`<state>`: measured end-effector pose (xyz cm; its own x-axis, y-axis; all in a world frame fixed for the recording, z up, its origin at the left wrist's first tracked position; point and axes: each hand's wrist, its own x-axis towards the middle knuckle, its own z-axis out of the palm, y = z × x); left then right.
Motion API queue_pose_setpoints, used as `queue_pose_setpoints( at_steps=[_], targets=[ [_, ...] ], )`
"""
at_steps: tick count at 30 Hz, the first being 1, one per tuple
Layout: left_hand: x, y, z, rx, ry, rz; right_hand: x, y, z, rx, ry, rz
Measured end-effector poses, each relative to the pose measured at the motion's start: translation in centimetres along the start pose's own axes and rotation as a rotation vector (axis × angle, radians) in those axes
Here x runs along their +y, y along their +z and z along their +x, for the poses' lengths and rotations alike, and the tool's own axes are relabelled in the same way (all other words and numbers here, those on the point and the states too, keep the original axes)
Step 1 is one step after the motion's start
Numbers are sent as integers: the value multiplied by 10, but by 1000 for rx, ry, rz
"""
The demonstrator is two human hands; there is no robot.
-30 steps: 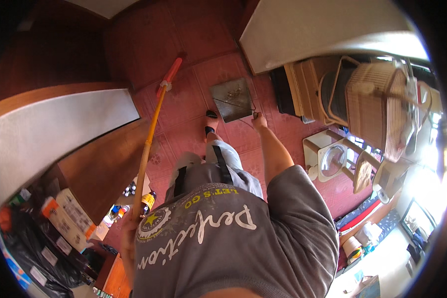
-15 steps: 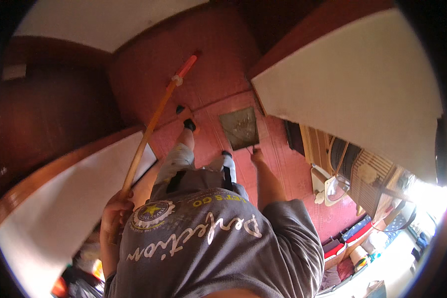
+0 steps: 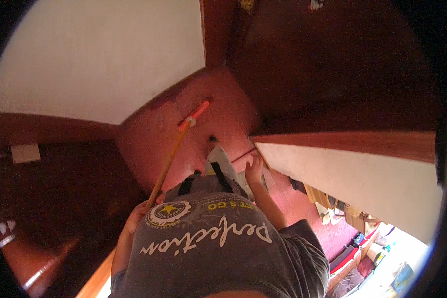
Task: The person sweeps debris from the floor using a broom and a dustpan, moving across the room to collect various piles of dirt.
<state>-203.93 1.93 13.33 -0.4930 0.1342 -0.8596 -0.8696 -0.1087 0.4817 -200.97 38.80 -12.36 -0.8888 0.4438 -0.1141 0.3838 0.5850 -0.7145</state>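
My left hand [image 3: 145, 207] is wrapped round the wooden handle of a long floor squeegee [image 3: 168, 166], low at my left side. The squeegee's narrow red-orange head [image 3: 194, 115] lies on the red floor ahead of me, fixed crosswise to the handle by a whitish joint. My right hand [image 3: 254, 170] is raised in front of my right hip beside a wall corner. Its fingers are apart and nothing shows in them. Behind that forearm a grey rectangular patch [image 3: 267, 180] on the floor is partly hidden.
A pale wall panel [image 3: 99, 54] stands ahead to the left, and another pale wall [image 3: 357, 164] runs along my right. Dark brown panels [image 3: 49, 198] rise at the left. Wooden furniture and a basket [image 3: 355, 216] stand behind to the right, near folded cloths [image 3: 345, 260].
I have stepped forward and turned somewhat. The squeegee head has swung into a crosswise position. My right hand has come up, and the grey patch now lies beneath and behind it.
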Motion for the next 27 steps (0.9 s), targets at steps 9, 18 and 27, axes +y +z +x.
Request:
queue_pose_setpoints(
  at_steps=[9, 18, 27],
  targets=[
    [169, 17, 95, -39, -139, -108, -264, -87, 395, 483, -614, -423],
    [317, 31, 187, -118, -193, -130, -398, -135, 630, 741, -751, -697],
    [455, 53, 288, -243, -278, -6, -386, -120, 677, 921, -803, -723]
  ],
)
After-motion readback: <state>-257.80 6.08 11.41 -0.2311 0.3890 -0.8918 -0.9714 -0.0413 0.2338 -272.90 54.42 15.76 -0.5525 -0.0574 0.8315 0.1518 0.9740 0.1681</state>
